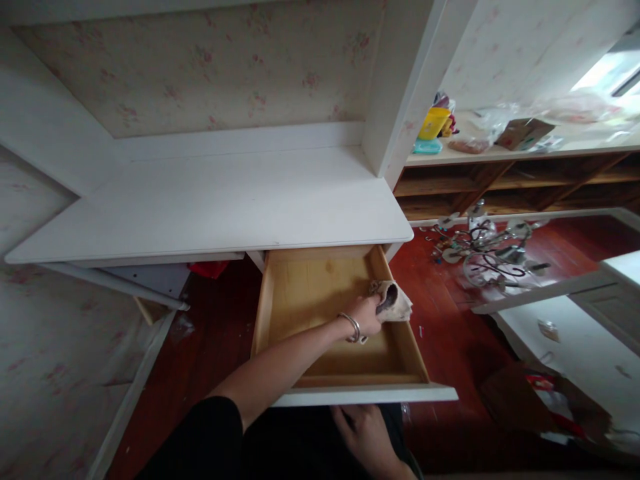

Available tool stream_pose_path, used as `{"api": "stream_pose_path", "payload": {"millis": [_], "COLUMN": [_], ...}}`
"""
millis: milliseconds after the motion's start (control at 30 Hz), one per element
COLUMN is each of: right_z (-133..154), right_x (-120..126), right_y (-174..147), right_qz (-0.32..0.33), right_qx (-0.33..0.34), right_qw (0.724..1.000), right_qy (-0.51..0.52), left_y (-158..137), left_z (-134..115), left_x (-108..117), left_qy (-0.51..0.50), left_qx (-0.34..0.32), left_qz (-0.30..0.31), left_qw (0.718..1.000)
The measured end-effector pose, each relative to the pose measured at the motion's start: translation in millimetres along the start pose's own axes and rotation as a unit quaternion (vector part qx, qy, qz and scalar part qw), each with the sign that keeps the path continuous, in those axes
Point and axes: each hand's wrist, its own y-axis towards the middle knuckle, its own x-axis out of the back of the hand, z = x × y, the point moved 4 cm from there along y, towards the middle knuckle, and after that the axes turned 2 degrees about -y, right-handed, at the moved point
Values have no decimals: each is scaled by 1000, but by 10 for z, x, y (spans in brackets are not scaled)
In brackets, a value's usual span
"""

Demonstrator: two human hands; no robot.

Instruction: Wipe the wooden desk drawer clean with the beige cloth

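Observation:
My left hand (367, 316), with silver bangles at the wrist, is closed on a crumpled, light patterned cloth (399, 308). It presses the cloth against the right side of a pulled-out wooden drawer (305, 293); part of the cloth hangs over the side edge. A dark patch shows in the cloth's folds. Below the drawer's white front panel (360, 395), my right hand (369, 440) is close to its outer face, in front of my dark clothing. The visible fingers are apart; some fingertips are hidden by the panel.
Above the drawer is a white desk top (240, 207) with an upright panel at its right. A chandelier (493, 250) lies on the red floor at right, near small debris. Low wooden shelves (450, 180) carry a yellow container (434, 123) and plastic bags. A cardboard box (515, 400) stands lower right.

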Motion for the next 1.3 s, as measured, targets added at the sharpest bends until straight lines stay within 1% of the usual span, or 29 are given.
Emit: {"api": "stream_pose_path", "payload": {"millis": [67,167,233,333,433,600,700,767,833,900,967,1067,1167,1233,1300], "right_z": [-4,8,23,48,48,30,25,29,36,42,45,54,67,77,81], "right_x": [5,12,15,18,9,-23,-29,-26,-20,-13,-7,-3,-2,2,8], "right_y": [5,15,20,18,5,-23,-28,-25,-23,-22,-25,-30,-29,-24,-19], "right_qz": [-4,1,2,-12,-24,-18,-14,-11,-7,-7,-14,-25,-30,-35,-44], "right_qx": [3,3,3,11,8,-1,-4,-5,-8,-13,-15,-10,-10,-10,-10], "right_qw": [1000,1000,1000,1000,999,1000,1000,1000,1000,1000,1000,999,999,999,999], "right_qy": [-4,2,9,16,25,18,5,4,9,13,15,16,14,18,24], "left_y": [-226,-546,-701,-857,-1001,-1288,-1401,-1405,-1343,-1214,-1033,-745,-557,-532,-587], "left_z": [-43,-122,-115,-2,177,508,736,900,1052,1167,1243,1295,1296,1273,1218], "left_x": [-45,-94,-84,-2,172,612,810,890,953,1046,1197,1486,1698,1753,1739], "left_qy": [85,168,199,241,272,307,336,341,335,327,318,315,328,335,338], "left_qx": [-43,-119,-132,-133,-147,-152,-145,-125,-97,-64,-28,11,9,1,-14], "left_qz": [61,144,167,173,177,209,207,181,153,119,79,32,17,6,-14], "left_qw": [994,968,957,946,934,916,907,914,925,935,944,949,945,942,941]}}
